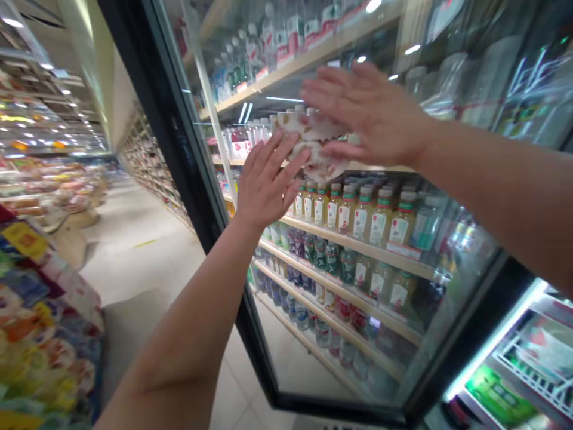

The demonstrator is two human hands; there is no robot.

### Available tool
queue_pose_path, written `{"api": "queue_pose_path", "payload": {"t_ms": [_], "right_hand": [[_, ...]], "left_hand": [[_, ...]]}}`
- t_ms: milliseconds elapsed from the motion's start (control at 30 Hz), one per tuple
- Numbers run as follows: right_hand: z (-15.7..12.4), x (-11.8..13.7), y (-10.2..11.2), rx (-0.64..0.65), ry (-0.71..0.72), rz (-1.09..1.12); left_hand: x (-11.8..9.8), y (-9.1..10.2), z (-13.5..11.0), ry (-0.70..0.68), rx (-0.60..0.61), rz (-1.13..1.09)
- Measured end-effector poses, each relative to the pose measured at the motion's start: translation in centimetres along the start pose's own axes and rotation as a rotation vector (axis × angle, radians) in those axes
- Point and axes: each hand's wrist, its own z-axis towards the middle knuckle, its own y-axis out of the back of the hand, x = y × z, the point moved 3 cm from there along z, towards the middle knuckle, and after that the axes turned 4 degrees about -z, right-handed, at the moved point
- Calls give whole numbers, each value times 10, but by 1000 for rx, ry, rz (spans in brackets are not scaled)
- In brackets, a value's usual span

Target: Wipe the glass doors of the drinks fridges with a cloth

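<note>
A white cloth (316, 160) with a brownish pattern lies bunched between my hands, in front of a glass door (308, 373). My left hand (271, 182) is open, fingers spread, with its fingertips over the cloth's left edge. Over the cloth's right side reaches my right hand (376, 116), slightly blurred, its fingers stretched out flat and the thumb apart. How firmly either palm presses on the cloth or glass is hidden.
The door's black frame (168, 128) stands swung out into the aisle. Bottle shelves (358, 239) show in the glass. A lit cooler (532, 364) opens at lower right. Packaged goods (40, 352) are stacked at lower left beside the pale floor (134, 221).
</note>
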Motion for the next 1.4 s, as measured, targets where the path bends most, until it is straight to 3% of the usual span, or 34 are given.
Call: {"api": "queue_pose_path", "payload": {"t_ms": [133,267,333,400,500,600,667,767,833,967,1033,1100,1167,1233,1400], "right_hand": [[-12,-20,3,-130,-184,-159],[-10,-15,-4,-124,-257,-155],[-9,-14,-7,-133,-258,-131],[-10,-16,-9,-173,-250,-95],[-12,-20,-13,-234,-239,-53],[-14,-20,-14,-235,-239,-77],[-14,-18,-13,-216,-242,-113],[-13,-13,-11,-201,-231,-146],[-12,-10,-9,-207,-225,-156],[-11,-7,-6,-215,-225,-160],[-12,-7,-6,-210,-226,-157],[-14,-8,-5,-207,-226,-155],[-15,-9,-5,-209,-224,-156],[-17,-9,-5,-212,-211,-164],[-19,-9,-4,-218,-206,-174]], "left_hand": [[-12,5,-5,4,-155,68],[-47,2,1,139,-319,88],[-65,-4,9,228,-311,66],[-73,-10,16,225,-240,47],[-62,-11,18,196,-194,94],[-43,-4,11,342,-342,139],[-46,-4,7,380,-377,125],[-66,-8,8,147,-209,130],[-66,-4,9,50,-123,178],[-31,16,2,343,-249,239],[-27,17,-4,384,-309,239],[-39,11,-6,203,-263,219],[-52,4,-5,-39,-132,209],[-51,5,-3,-121,-78,224],[-24,23,-1,183,-314,240]]}}
